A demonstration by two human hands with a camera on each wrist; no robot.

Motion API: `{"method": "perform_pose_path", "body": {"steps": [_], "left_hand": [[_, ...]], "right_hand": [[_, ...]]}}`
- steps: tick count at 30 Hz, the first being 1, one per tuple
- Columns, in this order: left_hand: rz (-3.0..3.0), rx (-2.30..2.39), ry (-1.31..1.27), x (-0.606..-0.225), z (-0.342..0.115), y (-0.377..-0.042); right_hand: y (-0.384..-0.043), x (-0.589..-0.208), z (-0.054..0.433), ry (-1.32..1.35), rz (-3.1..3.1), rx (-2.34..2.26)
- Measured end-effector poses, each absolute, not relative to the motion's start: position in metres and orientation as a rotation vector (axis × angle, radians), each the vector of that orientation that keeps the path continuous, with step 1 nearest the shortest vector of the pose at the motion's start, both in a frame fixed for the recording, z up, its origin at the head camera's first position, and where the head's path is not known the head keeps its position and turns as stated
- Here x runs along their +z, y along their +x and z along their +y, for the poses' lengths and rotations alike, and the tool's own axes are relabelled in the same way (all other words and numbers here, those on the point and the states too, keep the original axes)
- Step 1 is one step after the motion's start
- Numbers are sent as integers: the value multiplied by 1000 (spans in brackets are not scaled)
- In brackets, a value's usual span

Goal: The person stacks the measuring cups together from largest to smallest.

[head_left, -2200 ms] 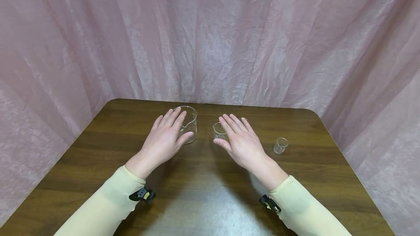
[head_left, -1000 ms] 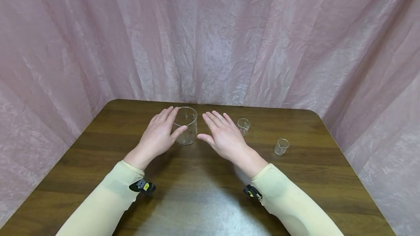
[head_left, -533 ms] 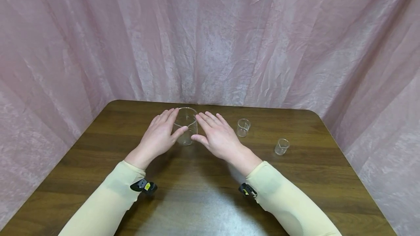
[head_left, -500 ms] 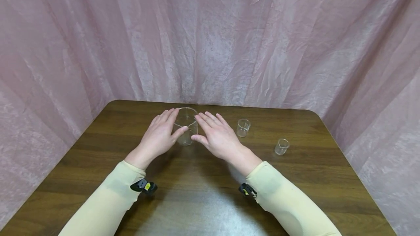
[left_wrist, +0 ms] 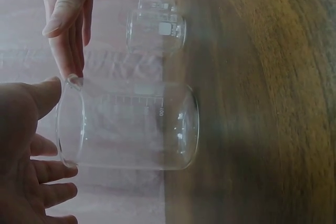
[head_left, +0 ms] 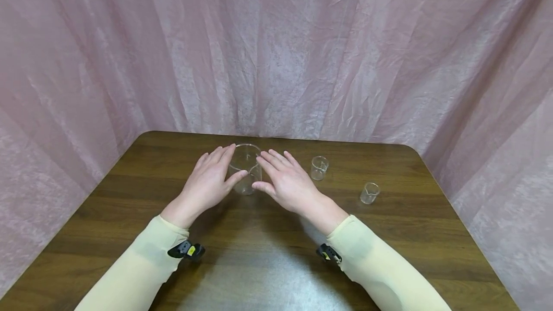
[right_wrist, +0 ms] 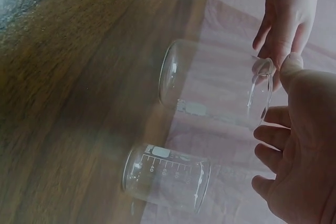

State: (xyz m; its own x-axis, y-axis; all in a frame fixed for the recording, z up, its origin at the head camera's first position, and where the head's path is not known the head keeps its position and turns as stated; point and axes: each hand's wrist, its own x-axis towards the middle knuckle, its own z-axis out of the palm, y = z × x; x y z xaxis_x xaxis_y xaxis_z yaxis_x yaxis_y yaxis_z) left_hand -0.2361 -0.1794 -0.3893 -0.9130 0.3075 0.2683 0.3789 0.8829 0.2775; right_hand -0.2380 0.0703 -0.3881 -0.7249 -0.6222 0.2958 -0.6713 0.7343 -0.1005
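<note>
A large clear glass beaker [head_left: 245, 184] with a pouring spout stands upright on the table. At its left side my left hand [head_left: 206, 182] has its fingers extended, fingertips right at the rim. My right hand [head_left: 288, 181] flanks the other side with straight fingers and the thumb apart, its tips overlapping the rim in the head view. In the left wrist view, the beaker [left_wrist: 126, 124] shows white graduation marks on its wall. The right wrist view has the thumb of the right hand [right_wrist: 310, 140] by the spout of the beaker [right_wrist: 215, 82].
A smaller graduated beaker [head_left: 318, 169] stands just right of the right hand. Farther right and nearer is the smallest beaker [head_left: 369, 194]. All stand on a brown wooden table [head_left: 414, 248] with rounded back corners. Pink curtains [head_left: 281, 52] hang behind it.
My right hand has moved left, from in front of the medium beaker to the large beaker's right side. The large beaker now sits slightly nearer the front. My left hand stays beside it.
</note>
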Motion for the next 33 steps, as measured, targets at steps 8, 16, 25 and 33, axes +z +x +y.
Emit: {"method": "perform_pose_path", "body": {"steps": [8,16,25,33], "left_hand": [[-2806,-443,-545,-383,-179,-224],[-2764,-360,-592,-377,-175,-213],[-2687,-283,-636,-372,-168,-204],[-2639,-298,-681,-367,-164,-199]], "right_hand": [[-231,-385,75,1059,-2669,321],[-224,-384,82,1080,-2663,324],[-216,-384,92,1105,-2618,344],[-215,-387,106,1135,-2568,441]]}}
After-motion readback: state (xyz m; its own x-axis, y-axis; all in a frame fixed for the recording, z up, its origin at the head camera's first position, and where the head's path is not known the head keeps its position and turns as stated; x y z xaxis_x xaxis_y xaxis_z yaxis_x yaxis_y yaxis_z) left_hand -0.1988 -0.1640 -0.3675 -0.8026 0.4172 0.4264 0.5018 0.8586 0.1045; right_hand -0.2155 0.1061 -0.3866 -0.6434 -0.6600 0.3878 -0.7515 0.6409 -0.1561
